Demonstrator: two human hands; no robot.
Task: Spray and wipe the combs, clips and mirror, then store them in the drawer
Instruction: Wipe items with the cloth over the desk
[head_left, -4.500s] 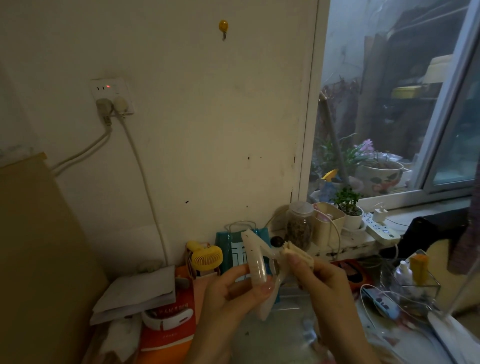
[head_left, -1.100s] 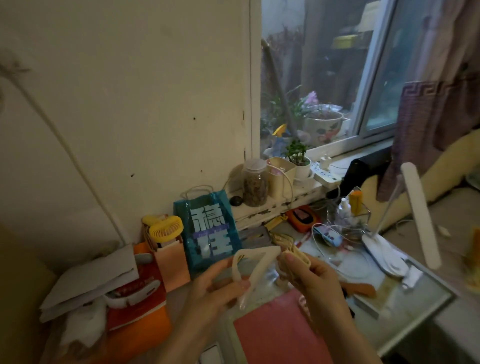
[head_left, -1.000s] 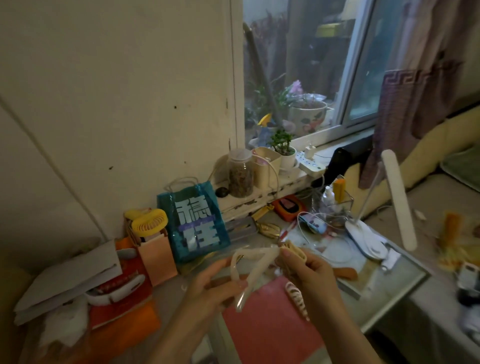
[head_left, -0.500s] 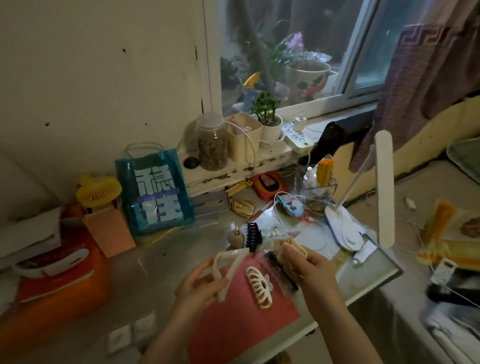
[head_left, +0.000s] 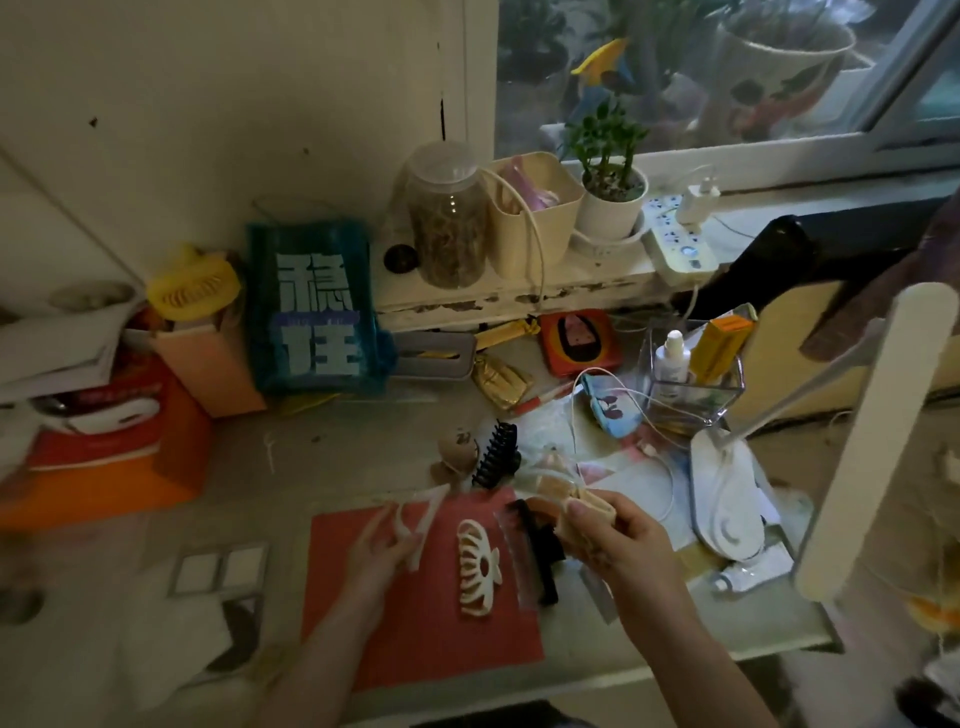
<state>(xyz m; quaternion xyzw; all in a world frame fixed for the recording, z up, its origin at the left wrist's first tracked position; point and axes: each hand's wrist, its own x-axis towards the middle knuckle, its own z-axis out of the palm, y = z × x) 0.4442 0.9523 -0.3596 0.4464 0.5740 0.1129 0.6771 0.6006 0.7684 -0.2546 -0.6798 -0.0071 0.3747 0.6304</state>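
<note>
Clip, pale and blurred, sits pinched in the fingers of my left hand just above the red mat. My right hand grips a folded beige cloth at the mat's right edge. On the mat lie a cream claw clip and, beside it, a black comb. A black claw clip stands behind the mat. Farther right, a white desk lamp rests on the desk.

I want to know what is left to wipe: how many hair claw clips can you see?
3: a white clip held in the left hand, a cream clip on the red mat, a black clip behind it. Others may be hidden.
</note>
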